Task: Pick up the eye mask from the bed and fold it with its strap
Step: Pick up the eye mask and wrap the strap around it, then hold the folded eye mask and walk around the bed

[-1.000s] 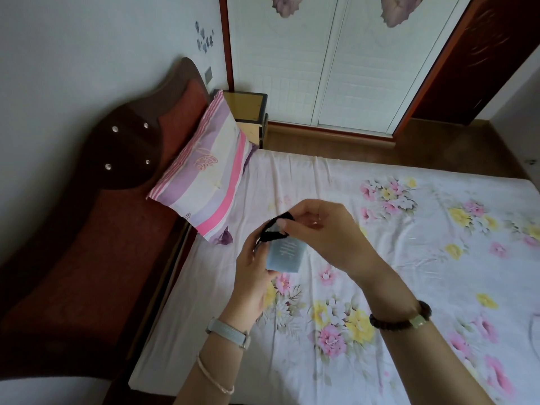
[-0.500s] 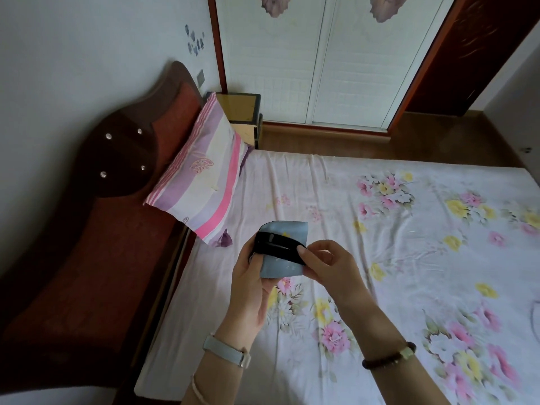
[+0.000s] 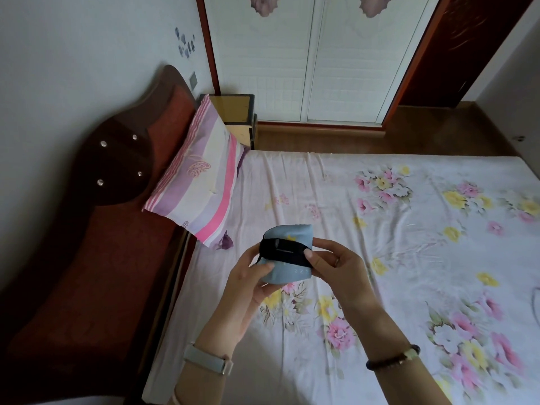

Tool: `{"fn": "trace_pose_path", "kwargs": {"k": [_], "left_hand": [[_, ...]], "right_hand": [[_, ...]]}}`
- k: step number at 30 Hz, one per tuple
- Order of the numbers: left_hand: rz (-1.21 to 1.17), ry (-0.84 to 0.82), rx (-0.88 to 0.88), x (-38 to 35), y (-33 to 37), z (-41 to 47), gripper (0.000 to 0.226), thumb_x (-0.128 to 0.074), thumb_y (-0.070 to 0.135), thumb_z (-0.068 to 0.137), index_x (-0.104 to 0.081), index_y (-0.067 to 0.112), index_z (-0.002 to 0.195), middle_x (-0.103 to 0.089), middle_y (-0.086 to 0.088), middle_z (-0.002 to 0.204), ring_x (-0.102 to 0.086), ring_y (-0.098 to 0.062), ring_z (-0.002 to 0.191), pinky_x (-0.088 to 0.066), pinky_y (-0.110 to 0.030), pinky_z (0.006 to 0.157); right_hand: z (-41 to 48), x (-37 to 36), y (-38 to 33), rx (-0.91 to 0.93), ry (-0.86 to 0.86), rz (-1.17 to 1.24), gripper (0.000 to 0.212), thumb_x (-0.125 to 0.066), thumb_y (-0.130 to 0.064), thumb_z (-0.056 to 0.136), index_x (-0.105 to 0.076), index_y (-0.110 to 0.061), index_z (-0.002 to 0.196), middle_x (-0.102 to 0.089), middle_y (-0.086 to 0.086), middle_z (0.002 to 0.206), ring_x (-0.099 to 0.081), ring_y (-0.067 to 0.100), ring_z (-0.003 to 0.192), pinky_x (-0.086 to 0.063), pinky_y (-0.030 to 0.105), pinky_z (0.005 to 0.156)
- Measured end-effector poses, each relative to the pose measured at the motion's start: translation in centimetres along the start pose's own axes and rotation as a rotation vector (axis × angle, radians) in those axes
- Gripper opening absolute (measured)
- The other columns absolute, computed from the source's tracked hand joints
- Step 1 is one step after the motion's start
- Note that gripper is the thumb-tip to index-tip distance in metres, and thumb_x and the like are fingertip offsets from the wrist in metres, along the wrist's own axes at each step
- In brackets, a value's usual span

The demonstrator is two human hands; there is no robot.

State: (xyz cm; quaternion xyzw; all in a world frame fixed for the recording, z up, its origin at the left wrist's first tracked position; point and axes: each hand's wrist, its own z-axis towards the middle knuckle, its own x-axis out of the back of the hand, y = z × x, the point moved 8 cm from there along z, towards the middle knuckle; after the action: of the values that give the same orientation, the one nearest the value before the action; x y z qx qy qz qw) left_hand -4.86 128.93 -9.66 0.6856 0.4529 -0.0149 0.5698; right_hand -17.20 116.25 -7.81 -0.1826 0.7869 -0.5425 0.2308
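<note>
Hands meet over the bed (image 3: 409, 217), holding the eye mask (image 3: 287, 254) up clear of the flowered sheet, at about four o'clock from the striped pillow (image 3: 201, 182). The left hand (image 3: 248, 287) cradles the folded blue pad from below, its fingers curled shut round it; the right hand (image 3: 336, 267) pinches the black strap (image 3: 282, 251) against the mask's three o'clock edge. It looks soft, light and springy, liable to unfold if let go, so the best hold is probably across the strap where it crosses the pad. Half a second earlier the bundle sat a little lower and the strap lay slacker; now it runs taut around the middle and the fold seems nearly done.
</note>
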Motion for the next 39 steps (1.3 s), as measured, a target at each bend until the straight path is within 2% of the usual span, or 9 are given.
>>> {"fn": "trace_pose_path", "kwargs": {"k": [3, 7, 12, 20, 25, 29, 32, 36, 39], "left_hand": [[0.12, 0.065, 0.03, 0.3, 0.0, -0.2, 0.048, -0.074, 0.036, 0.083, -0.065, 0.013, 0.124, -0.067, -0.015, 0.125, -0.066, -0.031, 0.116, -0.059, -0.042, 0.082], [0.231, 0.071, -0.018, 0.3, -0.2, -0.1, 0.026, -0.062, 0.029, 0.093, -0.07, 0.017, 0.115, -0.075, -0.009, 0.114, -0.07, -0.026, 0.11, -0.06, -0.037, 0.077], [0.236, -0.027, -0.022, -0.9, -1.3, -0.2, 0.024, -0.065, 0.032, 0.092, -0.071, 0.022, 0.112, -0.076, -0.007, 0.114, -0.071, -0.022, 0.109, -0.059, -0.03, 0.077], [0.302, -0.132, 0.113, -7.1, -6.1, 0.9, 0.036, -0.068, 0.035, 0.086, -0.07, 0.014, 0.116, -0.074, -0.012, 0.116, -0.071, -0.027, 0.109, -0.06, -0.047, 0.084], [0.368, -0.293, 0.217, -14.2, -10.5, 1.0, 0.028, -0.067, 0.029, 0.085, -0.074, 0.015, 0.109, -0.077, -0.008, 0.107, -0.074, -0.019, 0.1, -0.058, -0.026, 0.067], [0.43, -0.415, 0.271, -20.4, -14.2, 0.5, 0.037, -0.069, 0.028, 0.086, -0.068, 0.013, 0.12, -0.076, -0.012, 0.113, -0.073, -0.025, 0.106, -0.06, -0.03, 0.073], [0.469, -0.487, 0.292, -25.4, -17.4, -0.5, 0.036, -0.071, 0.029, 0.083, -0.07, 0.016, 0.116, -0.077, -0.011, 0.11, -0.074, -0.024, 0.103, -0.059, -0.03, 0.07], [0.493, -0.613, 0.32, -32.1, -22.2, -3.0, 0.035, -0.07, 0.029, 0.083, -0.07, 0.016, 0.115, -0.077, -0.011, 0.109, -0.074, -0.022, 0.102, -0.06, -0.03, 0.074], [0.512, -0.702, 0.343, -36.8, -26.0, -5.4, 0.031, -0.069, 0.028, 0.084, -0.071, 0.018, 0.114, -0.077, -0.01, 0.107, -0.074, -0.022, 0.102, -0.059, -0.029, 0.074]], "right_hand": [[-0.2, -0.1, 0.1, 0.026, -0.047, -0.039, 0.023, -0.075, -0.008, 0.083, -0.074, -0.013, 0.106, -0.081, 0.01, 0.084, -0.077, 0.018, 0.077, -0.059, 0.022, 0.068], [-0.7, -0.1, 1.0, 0.004, -0.082, -0.008, 0.035, -0.077, -0.022, 0.079, -0.071, -0.014, 0.112, -0.08, 0.012, 0.094, -0.077, 0.025, 0.087, -0.062, 0.031, 0.079], [-1.8, 1.3, 1.9, -0.042, -0.055, 0.127, 0.038, -0.074, -0.025, 0.078, -0.071, -0.009, 0.112, -0.079, 0.017, 0.099, -0.076, 0.029, 0.091, -0.062, 0.034, 0.079], [-4.9, 9.5, 2.4, 0.001, 0.198, 0.208, 0.021, -0.069, -0.013, 0.087, -0.071, -0.003, 0.105, -0.079, 0.017, 0.09, -0.076, 0.023, 0.078, -0.059, 0.025, 0.067], [-8.5, 17.9, 2.0, 0.046, 0.379, 0.255, 0.033, -0.076, -0.033, 0.072, -0.076, -0.013, 0.098, -0.079, 0.016, 0.095, -0.076, 0.026, 0.086, -0.062, 0.032, 0.075], [-12.1, 24.6, 1.5, 0.098, 0.51, 0.332, 0.027, -0.075, -0.031, 0.074, -0.077, -0.015, 0.095, -0.08, 0.014, 0.094, -0.077, 0.025, 0.086, -0.06, 0.027, 0.071], [-15.2, 29.6, 1.3, 0.14, 0.592, 0.374, 0.026, -0.072, -0.028, 0.075, -0.074, -0.011, 0.095, -0.08, 0.01, 0.091, -0.076, 0.02, 0.083, -0.06, 0.024, 0.07], [-19.7, 35.9, 1.0, 0.184, 0.69, 0.407, 0.031, -0.07, -0.024, 0.08, -0.071, -0.005, 0.104, -0.079, 0.012, 0.097, -0.075, 0.02, 0.086, -0.061, 0.028, 0.076], [-23.6, 40.8, 1.4, 0.193, 0.769, 0.411, 0.023, -0.065, -0.015, 0.09, -0.07, -0.004, 0.11, -0.079, 0.012, 0.101, -0.075, 0.019, 0.086, -0.062, 0.03, 0.078]]}}
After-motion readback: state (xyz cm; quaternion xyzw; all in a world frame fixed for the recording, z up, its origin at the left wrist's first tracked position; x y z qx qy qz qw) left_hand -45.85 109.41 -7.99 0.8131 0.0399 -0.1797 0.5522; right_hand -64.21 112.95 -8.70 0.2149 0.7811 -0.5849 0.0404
